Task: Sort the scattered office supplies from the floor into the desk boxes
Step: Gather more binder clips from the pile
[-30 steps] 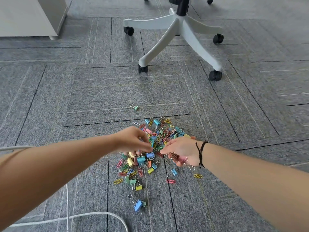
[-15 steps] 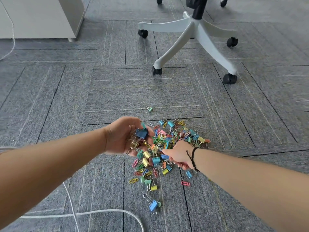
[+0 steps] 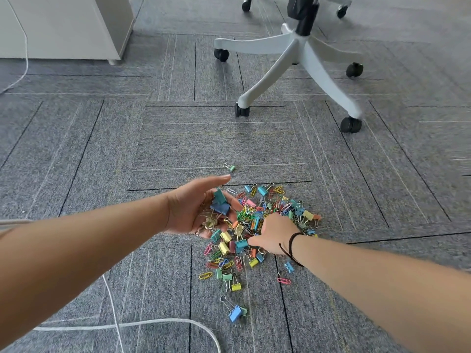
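Grey carpet tiles point(image 3: 76, 154) w/ a heap of coloured clips point(image 3: 257, 225) lying centre-front: binder clips & paper clips mixed. Left hand point(image 3: 196, 207) palm up, fingers relaxed & spread wide, cupping a few binder clips point(image 3: 219, 203) just at the heap's left edge. Right hand point(image 3: 276, 235) palm down on the heap; fingers hidden under it, so can't tell if it pinches anything. Black wrist cord point(image 3: 290, 247) on that arm. Stray green clip point(image 3: 230, 167) lies apart, beyond the heap. Blue clip point(image 3: 235, 313) sits nearer. White cable point(image 3: 153, 324) loops front-left. Chair base point(image 3: 295, 70) w/ castors stands beyond; white cabinet point(image 3: 63, 26) far left.
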{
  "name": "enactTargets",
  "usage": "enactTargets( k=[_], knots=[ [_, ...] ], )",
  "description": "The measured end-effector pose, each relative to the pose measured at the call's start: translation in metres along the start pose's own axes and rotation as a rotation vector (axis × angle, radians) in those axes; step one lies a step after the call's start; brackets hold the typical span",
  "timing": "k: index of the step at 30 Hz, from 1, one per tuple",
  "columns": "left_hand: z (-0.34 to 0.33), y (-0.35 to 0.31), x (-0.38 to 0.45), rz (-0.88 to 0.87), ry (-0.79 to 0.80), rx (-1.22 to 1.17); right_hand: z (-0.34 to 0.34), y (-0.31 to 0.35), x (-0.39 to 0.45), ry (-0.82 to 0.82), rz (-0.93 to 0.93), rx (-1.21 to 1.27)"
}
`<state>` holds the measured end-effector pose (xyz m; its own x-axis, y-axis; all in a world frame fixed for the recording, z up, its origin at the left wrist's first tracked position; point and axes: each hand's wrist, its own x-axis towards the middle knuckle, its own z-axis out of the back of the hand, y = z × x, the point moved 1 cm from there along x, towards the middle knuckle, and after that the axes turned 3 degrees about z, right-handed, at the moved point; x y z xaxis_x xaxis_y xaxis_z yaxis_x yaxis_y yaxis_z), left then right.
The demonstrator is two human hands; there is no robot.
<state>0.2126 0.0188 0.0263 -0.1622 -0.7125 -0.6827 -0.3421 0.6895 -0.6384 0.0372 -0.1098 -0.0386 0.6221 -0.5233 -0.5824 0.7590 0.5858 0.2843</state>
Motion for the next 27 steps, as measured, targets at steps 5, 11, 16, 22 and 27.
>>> enactTargets(
  k=[5, 11, 16, 22, 27],
  knots=[
    [-0.001, 0.0, 0.003, 0.011, -0.039, -0.019, -0.009, 0.001, -0.002, -0.056, 0.058, -0.177],
    [0.0, 0.001, 0.005, 0.017, -0.078, -0.113, 0.006, 0.003, -0.007, 0.204, 0.084, 0.34],
    [0.002, 0.0, 0.009, 0.012, -0.116, -0.199, 0.037, -0.007, -0.024, 0.629, 0.009, 1.277],
    [-0.008, -0.002, 0.021, 0.029, -0.114, -0.261, 0.055, -0.01, -0.03, 0.558, 0.046, 1.512],
    [-0.009, 0.001, 0.029, 0.024, -0.132, -0.257, 0.052, -0.007, -0.023, 0.505, -0.043, 1.519]
  ],
)
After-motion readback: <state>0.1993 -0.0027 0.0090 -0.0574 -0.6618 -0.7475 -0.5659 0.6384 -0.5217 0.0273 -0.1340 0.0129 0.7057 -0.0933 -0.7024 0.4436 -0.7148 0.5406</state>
